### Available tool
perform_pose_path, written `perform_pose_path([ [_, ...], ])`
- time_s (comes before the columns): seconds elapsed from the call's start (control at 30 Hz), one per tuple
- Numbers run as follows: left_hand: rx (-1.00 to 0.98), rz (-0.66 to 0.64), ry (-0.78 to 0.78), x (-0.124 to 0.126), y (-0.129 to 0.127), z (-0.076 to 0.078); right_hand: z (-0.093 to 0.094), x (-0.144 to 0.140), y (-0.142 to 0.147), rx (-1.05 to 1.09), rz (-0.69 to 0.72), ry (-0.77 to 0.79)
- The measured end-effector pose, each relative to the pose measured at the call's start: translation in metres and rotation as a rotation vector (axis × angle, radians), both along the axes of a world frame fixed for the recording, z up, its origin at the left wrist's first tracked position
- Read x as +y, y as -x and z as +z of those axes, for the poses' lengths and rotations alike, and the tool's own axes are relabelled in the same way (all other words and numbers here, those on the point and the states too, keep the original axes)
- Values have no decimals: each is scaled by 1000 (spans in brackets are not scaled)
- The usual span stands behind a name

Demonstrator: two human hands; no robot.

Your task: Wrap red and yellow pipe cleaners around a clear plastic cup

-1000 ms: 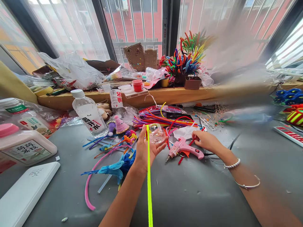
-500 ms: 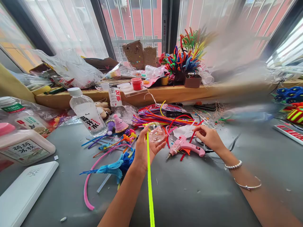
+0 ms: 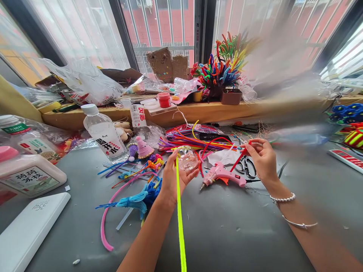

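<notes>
Grey table (image 3: 227, 234), glue gun (image 3: 222, 174), scissors (image 3: 247, 166) between hands.

On the water bottle (image 3: 104, 133) at my left, the label carries big black Chinese characters that I read as 喝开水. The small white bottle (image 3: 138, 114) behind it has red characters, too small for me to make out. The tub (image 3: 30, 174) with the pink lid bears a label with dark Chinese characters, blurred. The white box (image 3: 28, 230) shows a faint embossed mark.
</notes>
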State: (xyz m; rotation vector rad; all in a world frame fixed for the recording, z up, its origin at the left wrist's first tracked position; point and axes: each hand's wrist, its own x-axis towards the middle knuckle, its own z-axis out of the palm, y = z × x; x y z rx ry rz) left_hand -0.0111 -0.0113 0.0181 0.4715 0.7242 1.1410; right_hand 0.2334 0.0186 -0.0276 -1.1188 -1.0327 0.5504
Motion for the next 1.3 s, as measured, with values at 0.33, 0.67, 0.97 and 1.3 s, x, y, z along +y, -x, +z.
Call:
perform_pose_path([
  [0.33, -8, 1, -18, 0, 0, -1, 48, -7, -4, 156, -54, -83],
  [0.67, 7, 5, -75, -4, -4, -2, 77, -4, 32, 118, 416, 62],
  [0.97, 137, 216, -288, -8, -9, -6, 77, -50, 95, -108, 543, 112],
  [1.3, 125, 196, -377, -13, -12, -4, 69, -60, 105, -435, 442, 125],
])
